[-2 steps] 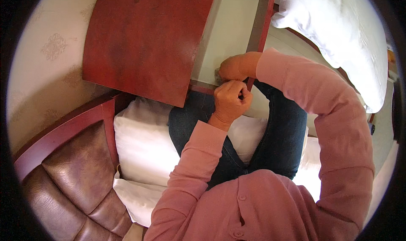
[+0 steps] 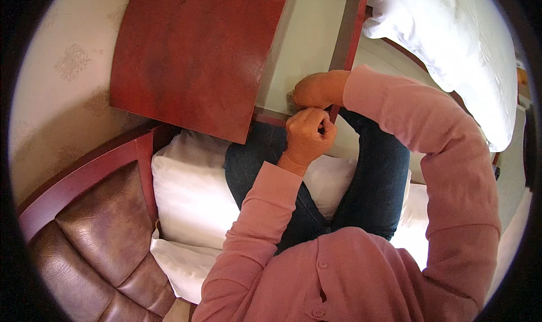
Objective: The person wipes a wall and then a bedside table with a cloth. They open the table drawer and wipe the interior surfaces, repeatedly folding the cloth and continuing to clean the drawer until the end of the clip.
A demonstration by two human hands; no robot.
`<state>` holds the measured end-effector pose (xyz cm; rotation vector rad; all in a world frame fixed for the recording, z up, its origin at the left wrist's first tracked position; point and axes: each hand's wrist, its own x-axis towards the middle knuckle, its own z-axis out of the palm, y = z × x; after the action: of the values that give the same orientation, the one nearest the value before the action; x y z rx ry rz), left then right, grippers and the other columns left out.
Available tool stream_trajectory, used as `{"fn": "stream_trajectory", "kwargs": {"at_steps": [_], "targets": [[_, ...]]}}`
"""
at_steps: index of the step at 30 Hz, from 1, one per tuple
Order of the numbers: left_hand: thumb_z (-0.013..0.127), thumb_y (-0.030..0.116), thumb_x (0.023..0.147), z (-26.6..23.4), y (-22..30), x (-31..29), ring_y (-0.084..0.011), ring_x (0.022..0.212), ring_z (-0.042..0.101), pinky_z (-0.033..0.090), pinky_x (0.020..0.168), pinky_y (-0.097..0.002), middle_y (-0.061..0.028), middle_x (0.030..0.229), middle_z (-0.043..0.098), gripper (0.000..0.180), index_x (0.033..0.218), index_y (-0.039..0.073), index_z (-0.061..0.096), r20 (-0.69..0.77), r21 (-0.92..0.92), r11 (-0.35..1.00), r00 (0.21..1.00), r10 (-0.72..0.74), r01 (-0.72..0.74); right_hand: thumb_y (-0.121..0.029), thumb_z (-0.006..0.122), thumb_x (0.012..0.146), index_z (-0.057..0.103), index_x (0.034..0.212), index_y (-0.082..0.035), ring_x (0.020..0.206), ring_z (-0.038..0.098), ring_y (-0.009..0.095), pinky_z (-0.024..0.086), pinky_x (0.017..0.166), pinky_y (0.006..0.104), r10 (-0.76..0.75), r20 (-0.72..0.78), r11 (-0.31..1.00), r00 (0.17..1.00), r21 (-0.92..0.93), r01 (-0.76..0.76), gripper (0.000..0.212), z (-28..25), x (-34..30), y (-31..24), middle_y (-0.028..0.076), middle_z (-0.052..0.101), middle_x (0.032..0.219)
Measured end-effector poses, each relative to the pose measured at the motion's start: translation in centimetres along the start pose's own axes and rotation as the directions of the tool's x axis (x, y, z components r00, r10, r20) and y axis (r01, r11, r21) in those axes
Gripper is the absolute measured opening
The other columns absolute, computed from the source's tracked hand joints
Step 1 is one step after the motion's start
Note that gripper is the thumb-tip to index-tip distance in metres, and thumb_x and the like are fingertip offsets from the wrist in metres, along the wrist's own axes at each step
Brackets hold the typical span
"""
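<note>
While the patterned wall (image 2: 70, 62) bounds the far left, a brown padded panel (image 2: 101, 226) sits below it in a red frame, white bedding (image 2: 189, 181) just beside. Next right: red table (image 2: 195, 56), its straight right edge running along the pulled-out drawer (image 2: 307, 34). Working room is the slot between that edge and the drawer's front panel (image 2: 352, 45); it runs on to the upper border, past both hands. Near end is tight: legs in dark jeans (image 2: 381, 175) close under it, left hand (image 2: 309, 133) at the near right corner, right hand (image 2: 319, 90) just above that. Left grip: curled to a fist, small hole at the thumb side; can't tell if it has hold of anything. Right hand arches over the front panel into the drawer's near end; fingers folded down, mostly hidden, so can't tell how far that grip is closed. Small greyish scrap (image 2: 290, 100) shows at its left side, kind unclear. White pillow (image 2: 446, 45) beyond the panel limits the right side. Drawer looks: pale floor, red near wall (image 2: 270, 116), grey-brown inner face on the front panel, dark red outer edge.
</note>
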<state>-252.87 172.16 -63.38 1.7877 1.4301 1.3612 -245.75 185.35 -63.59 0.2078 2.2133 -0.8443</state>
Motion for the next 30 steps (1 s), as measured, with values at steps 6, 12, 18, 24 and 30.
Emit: {"fn": "stream_trajectory", "kwargs": {"at_steps": [6,12,18,24,30], "targets": [[0.063,0.008,0.069,-0.3,-0.1,-0.4,-0.0340,0.060,0.058,0.047,0.054,-0.0417,-0.0124,0.066,0.057,0.006,0.071,0.006,0.058,0.100,-0.007,0.994,0.989,-0.106,0.107,-0.014,0.062,0.078,0.071,0.086,-0.005,0.085,0.068,0.035,0.055,0.073,0.0452,0.299,-0.323,0.918,0.898,-0.159,-0.363,0.015,-2.5,-3.1,3.8,0.017,0.070,0.088],[0.062,0.009,0.069,0.3,-0.8,0.1,-0.0348,0.058,0.055,0.045,0.052,-0.0425,-0.0126,0.064,0.053,0.008,0.068,0.006,0.054,0.088,0.000,0.998,0.994,-0.057,0.057,-0.010,0.058,0.082,0.071,0.089,-0.002,0.088,0.069,0.035,0.056,0.076,0.0451,0.436,-0.453,0.877,0.778,0.018,-0.480,0.017,-2.5,-2.0,5.3,0.019,0.070,0.093],[0.063,0.010,0.069,0.6,-0.8,0.5,-0.0351,0.058,0.055,0.045,0.052,-0.0419,-0.0129,0.063,0.053,0.010,0.067,0.006,0.053,0.063,0.013,1.000,0.998,-0.024,0.023,-0.003,0.060,0.074,0.072,0.092,-0.003,0.088,0.068,0.036,0.054,0.077,0.0437,0.111,-0.327,0.993,0.938,-0.002,-0.118,0.022,-0.8,-1.0,2.7,0.019,0.069,0.090],[0.059,0.002,0.065,0.5,-0.5,0.8,-0.0329,0.052,0.051,0.043,0.047,-0.0400,-0.0118,0.059,0.048,0.014,0.063,0.006,0.046,0.012,-0.043,0.999,1.000,-0.014,0.014,0.000,0.062,0.074,0.070,0.100,-0.007,0.090,0.067,0.035,0.055,0.078,0.0431,0.366,-0.703,0.913,0.610,0.144,-0.381,0.028,-3.7,-3.0,7.9,0.020,0.068,0.094],[0.060,0.004,0.065,0.8,-0.8,1.1,-0.0333,0.054,0.053,0.044,0.049,-0.0408,-0.0120,0.060,0.050,0.012,0.063,0.006,0.048,0.043,-0.006,1.000,0.999,-0.014,0.015,-0.003,0.056,0.081,0.063,0.109,-0.004,0.097,0.064,0.037,0.054,0.080,0.0435,0.406,-0.534,0.878,0.741,0.004,-0.478,0.029,-1.4,-0.2,6.2,0.020,0.064,0.105]]}}
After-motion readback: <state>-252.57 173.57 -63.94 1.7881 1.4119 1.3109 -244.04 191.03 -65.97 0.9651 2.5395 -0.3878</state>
